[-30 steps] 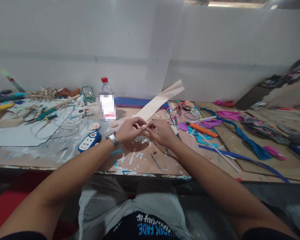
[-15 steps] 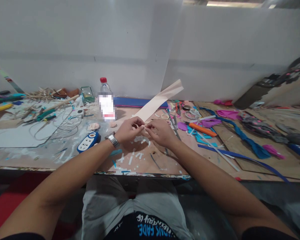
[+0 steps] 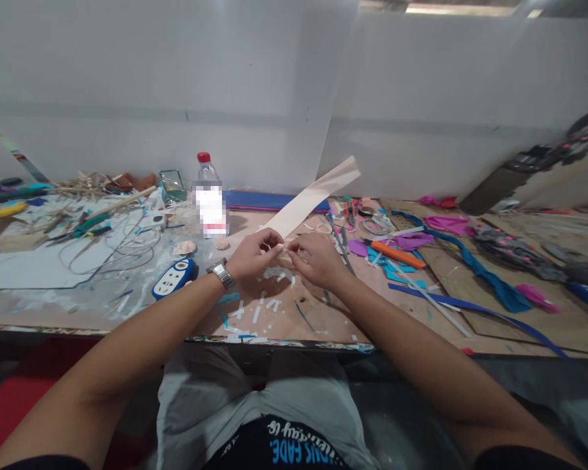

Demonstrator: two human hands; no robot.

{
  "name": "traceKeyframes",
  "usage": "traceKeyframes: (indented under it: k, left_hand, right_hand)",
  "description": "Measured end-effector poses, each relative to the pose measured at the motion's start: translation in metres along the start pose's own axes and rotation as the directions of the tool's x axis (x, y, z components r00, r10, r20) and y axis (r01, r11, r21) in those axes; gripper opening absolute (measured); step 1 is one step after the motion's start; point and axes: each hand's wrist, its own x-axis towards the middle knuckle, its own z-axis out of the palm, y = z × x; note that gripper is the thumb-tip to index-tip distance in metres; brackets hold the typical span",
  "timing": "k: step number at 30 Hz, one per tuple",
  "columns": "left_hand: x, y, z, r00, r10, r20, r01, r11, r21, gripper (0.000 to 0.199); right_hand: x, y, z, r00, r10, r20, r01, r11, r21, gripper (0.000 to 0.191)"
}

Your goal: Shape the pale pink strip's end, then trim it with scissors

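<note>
A long cream-coloured strip (image 3: 306,201), paper or thin fabric, slants up and away to the right from between my hands. My left hand (image 3: 252,258), with a metal watch on the wrist, pinches the strip's near end between thumb and forefinger. Close against it, my right hand (image 3: 316,259) has its fingertips closed on the same end. The fingertips nearly meet, and the exact fold between them is hidden. Below the hands, white and blue scraps (image 3: 257,307) lie on the tabletop.
A red-capped bottle (image 3: 210,209) and a blue-and-white power strip (image 3: 175,279) stand left of my hands. Pliers (image 3: 91,228), cables and sticks lie farther left. At right are an orange cutter (image 3: 396,254), coloured scraps, a blue ribbon (image 3: 490,277) and a board (image 3: 543,261).
Hardly anything differs. Both hands keep their pinch on the strip's end, and my right fingers have shifted very slightly.
</note>
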Motion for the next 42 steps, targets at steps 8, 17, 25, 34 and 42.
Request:
traceKeyframes:
  k: [8,17,25,34,42]
  left_hand:
    - [-0.001,-0.001,0.002,1.0,0.016,0.025,-0.015,0.999,-0.047,0.023]
    - [-0.001,-0.001,0.001,0.999,0.021,0.035,-0.019,0.998,-0.058,0.029]
    - [-0.002,-0.004,0.005,1.0,0.012,0.024,-0.011,0.999,-0.036,0.021]
    - [-0.002,-0.012,0.01,1.0,0.011,0.028,-0.005,0.98,-0.199,0.039]
    - [-0.004,-0.01,0.011,0.998,0.053,0.041,-0.045,0.983,-0.18,0.048]
  right_hand:
    - [0.0,-0.001,0.0,1.0,0.021,-0.005,-0.021,1.0,0.009,0.015]
    - [-0.001,0.0,0.001,0.999,0.019,-0.042,-0.017,0.999,0.03,0.015]
    - [0.0,0.001,0.002,0.999,0.035,-0.022,-0.034,0.998,0.045,0.018]
    - [-0.001,0.001,0.005,0.999,-0.019,-0.029,0.022,0.996,0.085,0.015]
    - [-0.001,0.002,0.011,0.996,-0.071,-0.048,0.077,0.99,0.121,0.015]
